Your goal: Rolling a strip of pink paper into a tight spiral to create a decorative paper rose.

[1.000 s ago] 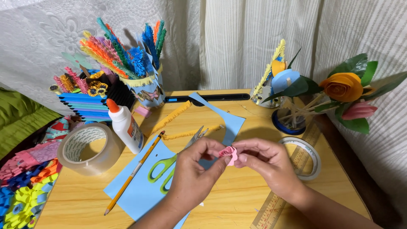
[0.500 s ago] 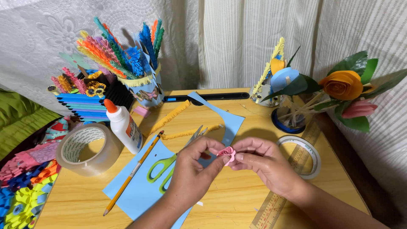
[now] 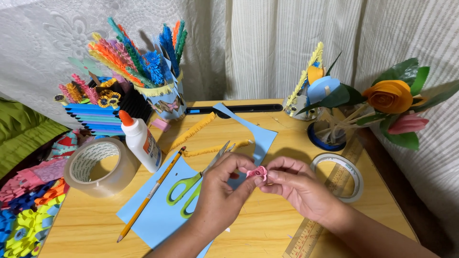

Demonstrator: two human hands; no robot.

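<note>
Pink paper, coiled into a small rose [image 3: 258, 172], sits pinched between both hands over the middle of the table [image 3: 267, 234], just above the blue sheet [image 3: 158, 215]. The left hand [image 3: 220, 191] closes thumb and forefinger on the coil's left side; the right hand [image 3: 299, 186] presses its fingertips [image 3: 273, 175] against the right side, the other fingers curled in. Compared with a second ago, the hands sit a touch closer together and the coil looks tighter and rounder, with a clear spiral at its centre, so the rolling seems nearly finished and the shape is being held firm. Nothing else has shifted: the scissors [image 3: 193, 186] lie on the blue sheet beside the left hand, the pencil [image 3: 150, 193] slants along the sheet's edge, and the glue bottle [image 3: 141, 141] stands near the big tape roll [image 3: 98, 167]. A smaller tape ring [image 3: 344, 177] and a ruler [image 3: 311, 234] lie near the right hand.
</note>
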